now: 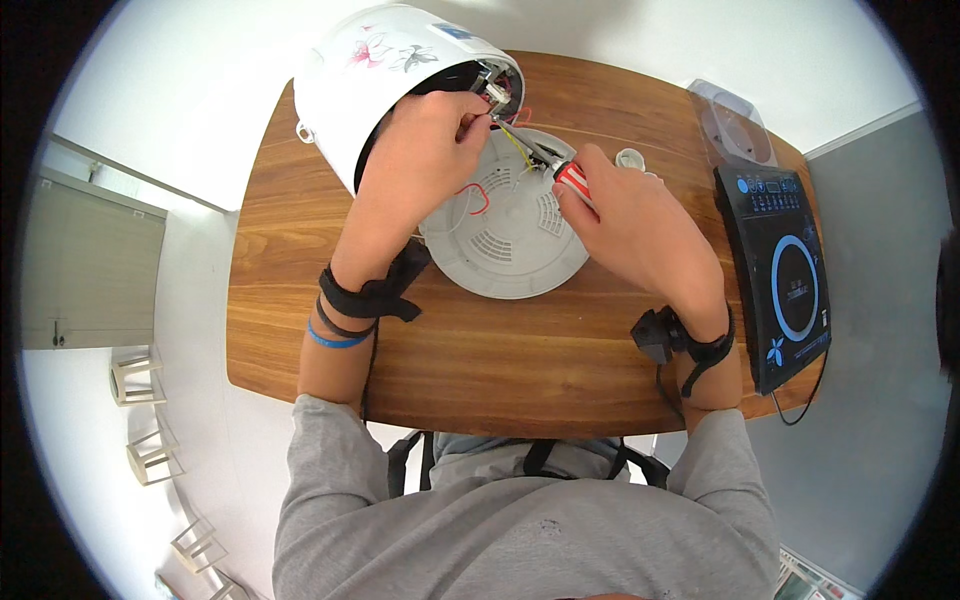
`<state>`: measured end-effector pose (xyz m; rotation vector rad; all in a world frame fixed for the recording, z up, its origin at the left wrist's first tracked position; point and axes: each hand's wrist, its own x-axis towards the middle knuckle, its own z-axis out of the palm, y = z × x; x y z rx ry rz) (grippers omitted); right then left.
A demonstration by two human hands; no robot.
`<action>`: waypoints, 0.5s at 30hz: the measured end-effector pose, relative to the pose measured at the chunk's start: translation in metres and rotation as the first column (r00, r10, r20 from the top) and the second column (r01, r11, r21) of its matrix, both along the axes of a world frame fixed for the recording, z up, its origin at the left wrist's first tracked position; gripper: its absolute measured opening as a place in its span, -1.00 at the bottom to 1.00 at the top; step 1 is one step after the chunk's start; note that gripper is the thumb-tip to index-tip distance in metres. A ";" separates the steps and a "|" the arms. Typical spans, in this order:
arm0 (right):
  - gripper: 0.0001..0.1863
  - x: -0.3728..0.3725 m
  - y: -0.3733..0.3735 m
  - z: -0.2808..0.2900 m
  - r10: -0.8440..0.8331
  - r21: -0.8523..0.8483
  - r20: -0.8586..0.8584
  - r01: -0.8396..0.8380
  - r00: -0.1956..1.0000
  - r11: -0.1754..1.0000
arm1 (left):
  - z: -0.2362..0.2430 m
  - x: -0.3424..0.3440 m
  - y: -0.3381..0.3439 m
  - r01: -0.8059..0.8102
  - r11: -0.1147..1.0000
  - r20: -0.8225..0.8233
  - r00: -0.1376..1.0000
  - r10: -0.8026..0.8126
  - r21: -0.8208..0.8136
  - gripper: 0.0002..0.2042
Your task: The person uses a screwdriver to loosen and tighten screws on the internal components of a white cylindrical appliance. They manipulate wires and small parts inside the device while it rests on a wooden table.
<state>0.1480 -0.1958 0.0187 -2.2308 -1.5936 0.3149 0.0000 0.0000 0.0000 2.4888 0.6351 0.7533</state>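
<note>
A white rice cooker (335, 75) with a flower print lies tipped on its side, its open underside facing me and to the right. My left hand (425, 145) reaches to that opening, thumb and forefinger closed at the metal parts and wires inside; what they pinch is too small to make out. In my right hand (640, 215) is a screwdriver (575, 182) with a red and white handle. Its shaft points up and left, its tip close to my left fingertips. Below both hands lies a round vented base cover (510, 255), joined by red and yellow wires.
At the right of the wooden table (500, 360) lies a black induction cooktop (778, 270), its cord hanging over the edge. A clear plastic lid (735, 125) stands behind it. A small white round part (629, 159) sits beyond my right hand. Several stools (150, 455) line the left wall.
</note>
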 end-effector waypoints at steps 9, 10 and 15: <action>-0.65 0.002 -0.003 -0.001 -0.020 -0.030 -0.040 0.018 0.999 0.999 | -0.003 0.001 -0.004 -0.003 0.995 -0.030 1.000 0.006 0.098 -0.83; -0.65 0.002 -0.002 0.000 -0.017 -0.029 -0.048 0.016 0.999 0.999 | -0.002 0.000 -0.004 -0.005 0.995 -0.035 0.999 0.009 0.095 -0.83; -0.65 0.008 -0.001 0.001 -0.018 -0.016 -0.027 0.018 0.999 1.000 | -0.001 0.000 -0.003 0.022 0.999 0.018 1.000 -0.023 0.048 -0.86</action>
